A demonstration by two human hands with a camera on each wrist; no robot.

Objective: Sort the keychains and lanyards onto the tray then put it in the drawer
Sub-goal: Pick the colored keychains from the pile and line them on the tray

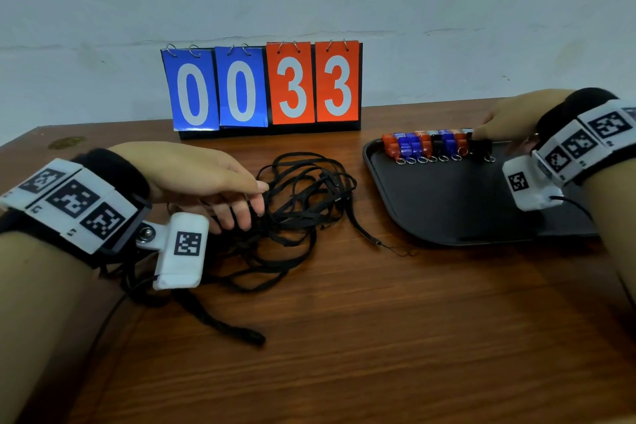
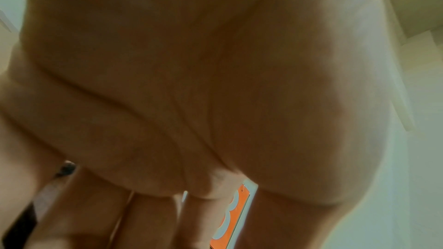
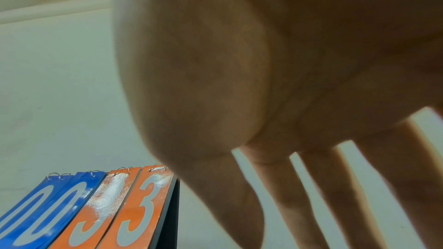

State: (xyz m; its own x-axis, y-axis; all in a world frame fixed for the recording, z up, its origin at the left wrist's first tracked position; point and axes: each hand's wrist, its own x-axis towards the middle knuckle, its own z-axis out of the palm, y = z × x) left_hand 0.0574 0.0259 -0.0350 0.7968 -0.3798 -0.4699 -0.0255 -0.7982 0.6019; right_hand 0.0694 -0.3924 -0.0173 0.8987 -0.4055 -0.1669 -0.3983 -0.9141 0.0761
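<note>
From my head camera, my left hand (image 1: 206, 179) reaches flat over the tangle of black lanyards (image 1: 299, 203) on the wooden table (image 1: 378, 337), fingers straight, tips among the cords, gripping nothing; the keychains (image 1: 437, 144) (orange, blue, black) stand in a row along the far edge of the black tray (image 1: 444, 213); my right hand (image 1: 512, 117) is at the right end of that row, fingertips hidden, so I cannot tell its hold there; a flip scoreboard (image 1: 265, 86) reads 0033.

At my left wrist, my palm (image 2: 191, 82) fills the view, fingers extended.

At my right wrist, my fingers (image 3: 335, 186) hang straight and spread; no keychain shows between them.
</note>
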